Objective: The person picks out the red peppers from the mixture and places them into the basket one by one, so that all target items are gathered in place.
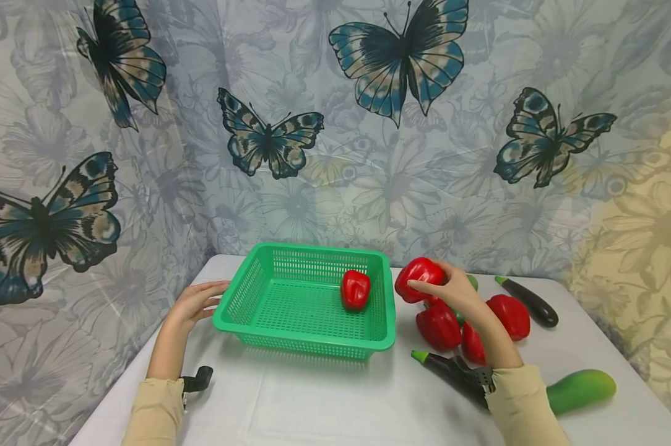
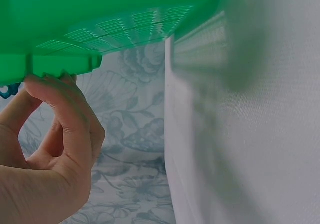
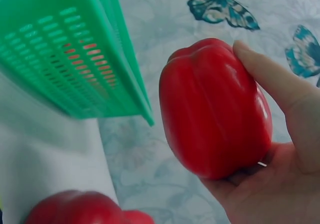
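My right hand (image 1: 452,288) holds a red bell pepper (image 1: 419,279) just outside the right rim of a green plastic basket (image 1: 307,344). In the right wrist view the thumb (image 3: 270,76) lies along one side of that pepper, with the other fingers partly hidden behind and under it. Another red bell pepper (image 1: 355,290) sits inside the basket, near its right wall. My left hand (image 1: 193,305) is at the basket's left side. The left wrist view shows its bent fingers (image 2: 67,106) with the tips right at the basket's rim.
Several red bell peppers (image 1: 438,326) lie under and beside my right forearm, with something green partly hidden among them. One eggplant (image 1: 530,301) is at the back right, another (image 1: 449,373) near the right wrist. A green, mango-like item (image 1: 583,390) lies front right. Butterfly-patterned fabric (image 1: 335,204) hangs behind the white table (image 1: 313,402).
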A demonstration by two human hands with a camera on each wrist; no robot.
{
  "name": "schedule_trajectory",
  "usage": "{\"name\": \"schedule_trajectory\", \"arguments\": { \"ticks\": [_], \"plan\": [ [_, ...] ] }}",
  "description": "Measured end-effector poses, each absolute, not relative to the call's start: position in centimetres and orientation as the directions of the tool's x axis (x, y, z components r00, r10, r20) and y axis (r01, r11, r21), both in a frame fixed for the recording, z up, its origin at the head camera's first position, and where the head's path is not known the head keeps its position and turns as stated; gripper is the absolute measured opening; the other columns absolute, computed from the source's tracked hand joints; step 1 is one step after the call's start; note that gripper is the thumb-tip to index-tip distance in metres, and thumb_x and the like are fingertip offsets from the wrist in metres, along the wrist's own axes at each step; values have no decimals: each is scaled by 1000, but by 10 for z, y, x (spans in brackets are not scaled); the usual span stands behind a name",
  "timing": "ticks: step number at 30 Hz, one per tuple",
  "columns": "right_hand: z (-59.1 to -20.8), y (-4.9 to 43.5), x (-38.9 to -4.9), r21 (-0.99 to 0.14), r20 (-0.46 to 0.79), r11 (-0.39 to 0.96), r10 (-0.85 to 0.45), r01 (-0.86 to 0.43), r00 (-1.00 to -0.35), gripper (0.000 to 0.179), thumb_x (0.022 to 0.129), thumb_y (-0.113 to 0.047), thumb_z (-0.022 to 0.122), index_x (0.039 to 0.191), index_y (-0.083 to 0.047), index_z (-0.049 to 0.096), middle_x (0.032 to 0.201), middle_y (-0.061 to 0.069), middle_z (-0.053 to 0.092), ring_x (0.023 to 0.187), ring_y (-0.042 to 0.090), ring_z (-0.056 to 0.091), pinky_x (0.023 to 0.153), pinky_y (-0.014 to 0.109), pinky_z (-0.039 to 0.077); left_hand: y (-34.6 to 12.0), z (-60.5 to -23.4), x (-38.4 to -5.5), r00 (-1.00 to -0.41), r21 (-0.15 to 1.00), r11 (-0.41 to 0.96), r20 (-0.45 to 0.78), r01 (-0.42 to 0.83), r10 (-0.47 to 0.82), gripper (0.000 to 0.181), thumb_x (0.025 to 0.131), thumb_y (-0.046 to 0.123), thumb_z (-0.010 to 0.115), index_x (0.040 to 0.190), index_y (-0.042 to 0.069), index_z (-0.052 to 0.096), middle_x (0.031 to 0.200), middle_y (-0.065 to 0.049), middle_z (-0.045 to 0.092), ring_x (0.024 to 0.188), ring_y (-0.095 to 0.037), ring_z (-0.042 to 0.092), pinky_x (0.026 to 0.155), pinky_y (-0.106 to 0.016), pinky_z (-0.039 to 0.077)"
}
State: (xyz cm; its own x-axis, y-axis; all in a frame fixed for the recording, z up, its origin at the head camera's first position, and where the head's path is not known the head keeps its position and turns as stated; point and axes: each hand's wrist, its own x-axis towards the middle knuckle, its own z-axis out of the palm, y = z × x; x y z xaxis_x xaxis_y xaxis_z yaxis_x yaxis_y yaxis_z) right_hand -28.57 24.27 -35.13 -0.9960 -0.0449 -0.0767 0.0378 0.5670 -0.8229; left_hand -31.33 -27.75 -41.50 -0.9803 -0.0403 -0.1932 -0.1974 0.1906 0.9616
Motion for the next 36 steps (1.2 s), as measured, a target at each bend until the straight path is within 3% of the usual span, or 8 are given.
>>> {"name": "schedule_trajectory", "arguments": {
  "ticks": [7,10,16,29,36],
  "plan": [
    [-353,230,-293,-838,-69,545,-86,11,-994,94,84,-51,72,155,-11,24,135,21,50,106,32,56,78,38,56,-277,-415,-313,-982,962,194,-187,-191,-39,66,91,37,69,141,-2,49,99,16,63,88,-3,65,80,-25,55],
    [-353,223,-297,-836,-72,549,-89,11,-993,94,82,-52,73,154,-12,26,134,19,51,105,29,54,74,33,55,-277,-415,-313,-983,964,189,-182,-185,-33,66,92,36,69,141,-2,49,97,17,64,88,-3,66,80,-24,55],
    [-355,212,-306,-819,-62,573,-128,-23,-990,92,82,-53,73,152,-10,31,137,19,53,118,32,51,80,34,54,-278,-416,-314,-983,966,184,-178,-181,-33,66,91,37,69,140,-3,49,96,17,64,87,-2,66,79,-24,55],
    [-353,197,-321,-806,-81,591,-177,-40,-981,88,81,-53,74,148,-10,38,135,16,55,122,32,51,93,46,53,-278,-416,-315,-981,962,193,-189,-192,-30,66,92,37,68,142,-1,47,100,16,63,89,-3,65,80,-24,55],
    [-350,188,-327,-817,-100,575,-205,-37,-974,86,83,-51,73,148,-7,39,135,16,56,124,32,51,101,52,47,-279,-416,-316,-981,961,198,-192,-193,-27,67,93,37,68,143,-1,47,101,16,63,91,-3,65,81,-25,55]
  ]
}}
